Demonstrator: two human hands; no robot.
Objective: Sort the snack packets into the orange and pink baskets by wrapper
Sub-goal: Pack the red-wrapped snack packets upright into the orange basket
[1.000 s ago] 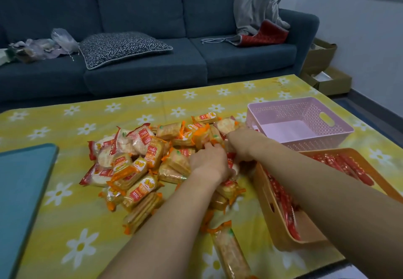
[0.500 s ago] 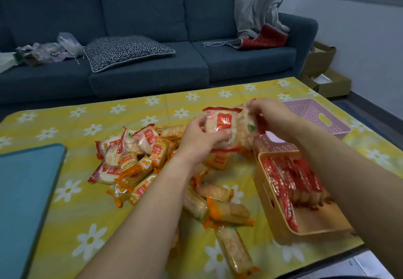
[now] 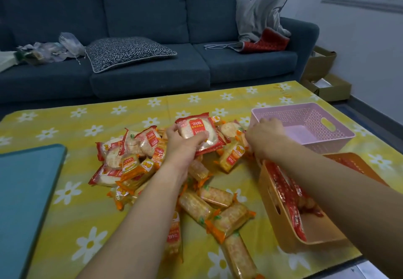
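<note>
A pile of snack packets lies mid-table, red-wrapped round ones at the left and orange-wrapped long ones nearer me. My left hand grips a small stack of red-wrapped packets just above the pile. My right hand is at the near left corner of the pink basket, knuckles up with the fingertips hidden, so its grip is unclear. The pink basket's visible floor is bare. The orange basket stands near right with red-wrapped packets inside, partly hidden by my right forearm.
A yellow flowered cloth covers the table. A teal board lies at the left edge. A dark blue sofa with cushions stands behind. Cardboard boxes sit on the floor at the far right. The table's near edge runs just below the orange basket.
Both hands lifted a stack of red-wrapped packets out of the pile. My right hand has since let go and moved right to the pink basket's corner; my left hand keeps the stack.
</note>
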